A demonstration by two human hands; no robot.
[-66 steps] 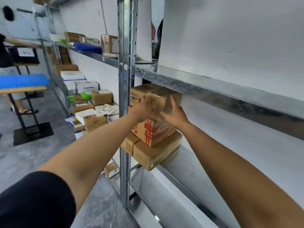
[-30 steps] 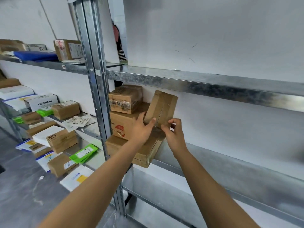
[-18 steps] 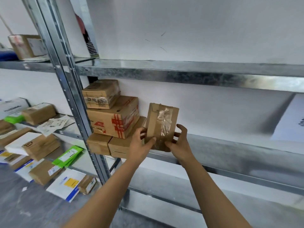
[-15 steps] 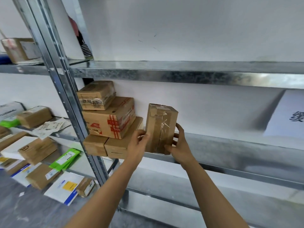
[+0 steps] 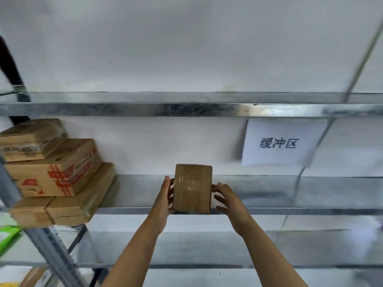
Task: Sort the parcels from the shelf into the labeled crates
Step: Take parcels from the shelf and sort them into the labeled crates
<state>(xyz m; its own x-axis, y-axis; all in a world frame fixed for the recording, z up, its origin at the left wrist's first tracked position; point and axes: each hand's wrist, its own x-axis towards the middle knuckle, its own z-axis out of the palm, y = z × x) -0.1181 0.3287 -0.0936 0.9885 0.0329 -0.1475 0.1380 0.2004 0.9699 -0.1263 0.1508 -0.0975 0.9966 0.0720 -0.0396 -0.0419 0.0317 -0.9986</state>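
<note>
The parcel (image 5: 192, 188), a small brown box glossy with clear tape, stands upright at the front lip of the middle shelf (image 5: 290, 211); whether it rests there or hangs just above cannot be told. Half a second ago it was just beside the stack of boxes (image 5: 56, 172) with a corner turned toward the camera. Now it sits well to the right of that stack, over a bare stretch of metal, with its taped face square on. The left hand (image 5: 164, 196) grips its left edge, thumb up the front and fingers curled behind. The right hand (image 5: 228, 197) has loosened since then: its fingers are spread wide and fairly straight, their tips against the right side. The view has swung right too, so the paper sign (image 5: 277, 142) on the back wall, earlier cut off at the frame edge, is now in full and reads 缓冲区 in black. In the stack, the middle box carries red crossed tape bands and red triangle marks. The one on top has a dark printed strip too blurred to read. The upper shelf (image 5: 186, 108) runs across above, and a green packet (image 5: 8, 235) shows at the lower left.
</note>
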